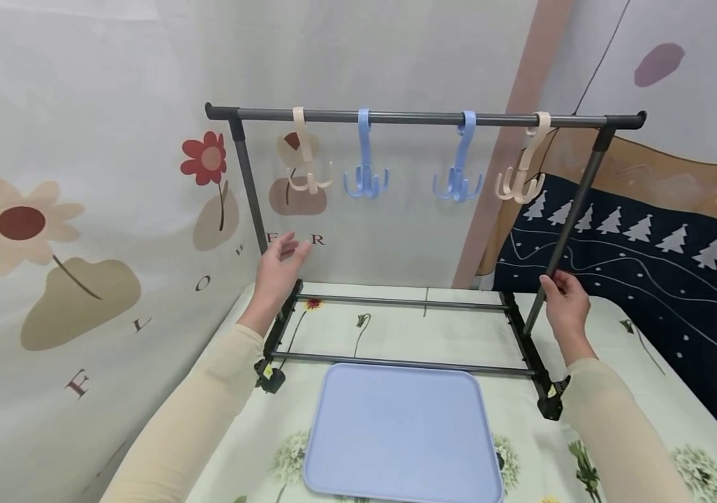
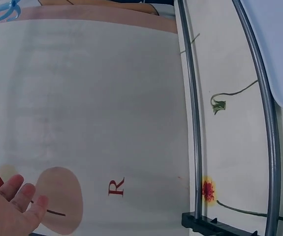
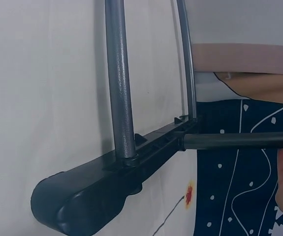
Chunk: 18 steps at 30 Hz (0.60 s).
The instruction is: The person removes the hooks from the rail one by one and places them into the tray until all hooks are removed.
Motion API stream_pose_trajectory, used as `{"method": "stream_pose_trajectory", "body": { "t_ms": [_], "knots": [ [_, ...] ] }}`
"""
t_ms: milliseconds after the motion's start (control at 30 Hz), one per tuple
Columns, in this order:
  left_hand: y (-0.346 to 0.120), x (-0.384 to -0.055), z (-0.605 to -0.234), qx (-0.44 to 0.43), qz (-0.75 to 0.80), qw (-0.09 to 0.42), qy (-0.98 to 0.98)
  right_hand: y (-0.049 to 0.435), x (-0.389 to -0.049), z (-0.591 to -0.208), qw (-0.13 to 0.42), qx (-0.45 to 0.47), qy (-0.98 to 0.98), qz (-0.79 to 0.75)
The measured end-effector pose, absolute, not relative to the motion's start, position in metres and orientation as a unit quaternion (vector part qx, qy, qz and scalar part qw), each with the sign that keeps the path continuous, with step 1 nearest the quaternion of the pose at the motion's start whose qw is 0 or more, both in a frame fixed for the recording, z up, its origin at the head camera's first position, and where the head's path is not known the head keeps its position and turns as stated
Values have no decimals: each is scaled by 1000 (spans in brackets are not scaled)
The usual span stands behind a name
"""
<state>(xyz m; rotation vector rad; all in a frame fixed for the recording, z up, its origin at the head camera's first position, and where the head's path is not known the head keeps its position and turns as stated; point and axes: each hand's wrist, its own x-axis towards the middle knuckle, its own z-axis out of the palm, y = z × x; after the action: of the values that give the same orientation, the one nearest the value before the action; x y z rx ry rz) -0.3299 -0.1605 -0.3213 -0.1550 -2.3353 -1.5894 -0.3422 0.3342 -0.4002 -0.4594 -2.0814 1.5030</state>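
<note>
A dark grey clothes rack point(image 1: 424, 117) stands on the table, its top bar carrying two cream hooks point(image 1: 308, 157) point(image 1: 524, 161) and two blue hooks point(image 1: 366, 157) point(image 1: 460, 161). My right hand point(image 1: 567, 307) grips the lower part of the right upright point(image 1: 574, 213), thumb across it; in the right wrist view fingertips meet this tube point(image 3: 235, 141). By the left upright point(image 1: 248, 181) is my left hand point(image 1: 279, 276), with relaxed fingers and nothing in them. That hand point(image 2: 15, 206) shows in the left wrist view with its fingers loosely bent.
A light blue tray point(image 1: 402, 433) lies in front of the rack's base bars point(image 1: 396, 361). Black feet point(image 1: 549, 402) end the base at both sides. A flower-print cloth point(image 1: 622, 391) covers the table, and printed curtains point(image 1: 82, 175) hang at the left and behind.
</note>
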Motion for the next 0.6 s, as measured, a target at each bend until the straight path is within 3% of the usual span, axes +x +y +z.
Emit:
{"method": "stream_pose_trajectory", "body": {
  "t_ms": [600],
  "knots": [
    [-162, -336, -283, -53, -564, 244, -788, 335, -343, -401, 259, -179, -761, 567]
  ]
}}
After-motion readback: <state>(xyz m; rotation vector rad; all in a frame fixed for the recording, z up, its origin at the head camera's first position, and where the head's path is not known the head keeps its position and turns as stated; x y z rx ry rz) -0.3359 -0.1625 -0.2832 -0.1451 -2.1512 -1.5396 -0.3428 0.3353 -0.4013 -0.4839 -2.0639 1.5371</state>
